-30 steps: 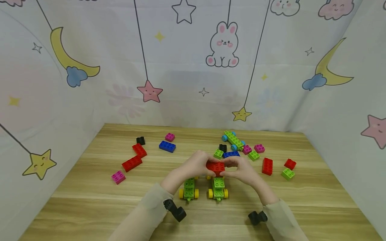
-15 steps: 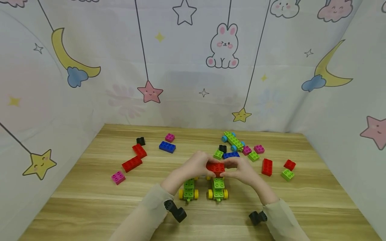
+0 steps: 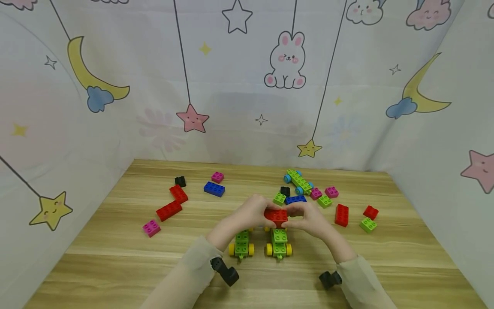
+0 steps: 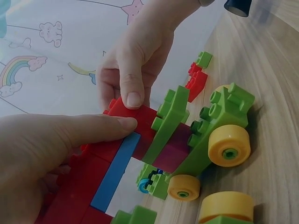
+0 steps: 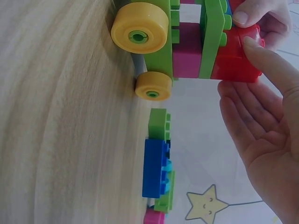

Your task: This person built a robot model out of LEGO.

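Note:
My left hand (image 3: pixel 255 210) and right hand (image 3: pixel 308 217) meet at a red toy brick (image 3: pixel 278 218), thumbs near each other on its near side. It sits on a green plate (image 4: pixel 167 122) above a magenta brick (image 5: pixel 187 49), which stands on a green wheeled base (image 3: pixel 279 248) with yellow wheels. Beside it stands a second green base (image 3: pixel 242 248), also on yellow wheels. In the left wrist view, more red bricks (image 4: pixel 86 179) and a blue piece (image 4: pixel 116 171) run toward the left palm. The right hand's fingers reach behind the red brick, thumb pressing its studded part.
A green car with blue wheels (image 3: pixel 298 180) stands at the back right. Near it lie a blue brick (image 3: pixel 296 200) and several small bricks. Red bricks (image 3: pixel 169 210), a magenta brick (image 3: pixel 152 228) and another blue brick (image 3: pixel 214 189) lie left. A red brick (image 3: pixel 341 215) lies right.

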`<state>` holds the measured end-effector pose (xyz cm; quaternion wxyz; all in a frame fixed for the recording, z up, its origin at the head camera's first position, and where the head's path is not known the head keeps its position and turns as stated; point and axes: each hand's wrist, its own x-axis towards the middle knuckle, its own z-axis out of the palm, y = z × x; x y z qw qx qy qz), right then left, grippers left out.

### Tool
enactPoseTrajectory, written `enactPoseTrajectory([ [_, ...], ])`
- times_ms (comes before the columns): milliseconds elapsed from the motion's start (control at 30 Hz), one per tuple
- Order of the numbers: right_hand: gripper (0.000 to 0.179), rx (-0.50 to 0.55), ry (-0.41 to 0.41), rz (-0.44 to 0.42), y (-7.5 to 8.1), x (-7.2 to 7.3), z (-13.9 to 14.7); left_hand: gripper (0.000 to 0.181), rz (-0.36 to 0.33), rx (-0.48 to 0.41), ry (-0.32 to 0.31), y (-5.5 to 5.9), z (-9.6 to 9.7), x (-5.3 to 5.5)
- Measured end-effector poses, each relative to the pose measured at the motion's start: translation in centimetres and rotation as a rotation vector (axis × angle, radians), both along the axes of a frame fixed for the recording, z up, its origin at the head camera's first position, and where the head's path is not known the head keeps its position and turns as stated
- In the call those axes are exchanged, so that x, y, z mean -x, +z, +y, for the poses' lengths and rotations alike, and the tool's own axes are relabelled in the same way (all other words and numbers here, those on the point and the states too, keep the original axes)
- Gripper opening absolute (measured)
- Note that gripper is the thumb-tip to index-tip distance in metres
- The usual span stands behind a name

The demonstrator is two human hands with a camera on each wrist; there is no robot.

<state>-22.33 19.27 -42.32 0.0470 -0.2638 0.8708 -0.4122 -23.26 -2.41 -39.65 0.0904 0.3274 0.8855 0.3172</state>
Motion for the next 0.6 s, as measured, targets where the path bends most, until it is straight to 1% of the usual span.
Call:
enactPoseTrajectory([
  [100, 0.04, 0.005, 0.003, 0.001, 0.0, 0.0, -0.03, 0.044, 0.01, 0.006, 0.0, 0.0, -0.02, -0.04],
  [367, 0.039, 0.004, 0.006, 0.004, -0.01, 0.04, 0.01, 0.044, 0.006, 0.002, 0.005, -0.01, -0.01, -0.09],
  [600, 0.039, 0.029, -0.001, -0.027, -0.15, 0.06, 0.03, 0.044, -0.007, 0.007, 0.014, 0.01, 0.0, -0.09],
])
